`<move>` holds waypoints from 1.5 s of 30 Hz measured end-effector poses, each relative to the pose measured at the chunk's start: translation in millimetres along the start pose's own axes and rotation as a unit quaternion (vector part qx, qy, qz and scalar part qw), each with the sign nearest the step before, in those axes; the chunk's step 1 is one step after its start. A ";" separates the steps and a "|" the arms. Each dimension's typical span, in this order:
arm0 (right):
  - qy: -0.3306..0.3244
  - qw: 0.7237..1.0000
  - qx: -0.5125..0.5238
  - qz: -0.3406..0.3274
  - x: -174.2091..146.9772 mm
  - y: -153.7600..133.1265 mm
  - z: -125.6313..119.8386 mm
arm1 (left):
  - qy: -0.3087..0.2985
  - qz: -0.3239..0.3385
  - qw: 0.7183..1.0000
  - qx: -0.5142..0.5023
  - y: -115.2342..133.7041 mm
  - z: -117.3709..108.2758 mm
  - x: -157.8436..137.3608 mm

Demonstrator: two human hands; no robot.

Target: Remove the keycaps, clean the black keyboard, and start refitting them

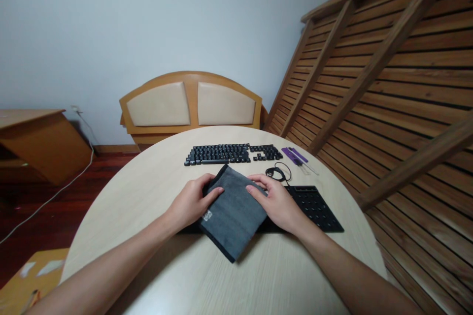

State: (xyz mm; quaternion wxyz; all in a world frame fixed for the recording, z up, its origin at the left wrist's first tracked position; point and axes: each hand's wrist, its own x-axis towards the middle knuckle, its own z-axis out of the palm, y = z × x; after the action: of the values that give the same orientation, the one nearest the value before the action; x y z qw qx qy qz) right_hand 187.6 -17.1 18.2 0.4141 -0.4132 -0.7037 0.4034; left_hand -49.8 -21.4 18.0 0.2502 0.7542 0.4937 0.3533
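Observation:
A folded grey cloth [236, 211] with dark edging and a small pale label is held up between my two hands. My left hand [192, 199] grips its left side, thumb on top and fingers behind. On the right side, my right hand [275, 202] holds it the same way. Beneath and behind the cloth lies a black keyboard base [314, 206] stripped of its keycaps, its left part mostly hidden by the cloth and hands. Farther back, loose black keycaps [218, 153] are laid out in keyboard order on the table.
A coiled black cable [275, 173] lies behind the base. Purple tools [295, 156] and thin metal pieces rest at the right on the round table [121, 206]. A slatted wooden frame [388, 69] leans at the right; a headboard [192, 78] stands behind.

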 end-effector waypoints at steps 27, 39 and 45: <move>-0.034 0.996 -0.016 -0.080 -5.4 -9.5 2.0 | -0.055 0.051 0.997 -0.026 14.3 -35.8 12.7; -0.064 0.994 -0.067 -0.055 -2.3 -6.6 2.8 | 0.014 -0.132 0.990 -0.056 -74.1 -159.1 36.6; -0.080 0.989 -0.113 -0.058 -1.9 -1.9 4.1 | 0.073 -0.209 0.968 0.122 -144.7 -182.6 44.3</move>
State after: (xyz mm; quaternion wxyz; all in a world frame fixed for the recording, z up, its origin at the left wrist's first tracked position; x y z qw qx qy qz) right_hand 184.0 -20.4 18.1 0.3294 -0.3826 -0.7984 0.3281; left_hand -262.8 80.7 39.7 0.1874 0.6316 0.6965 0.2843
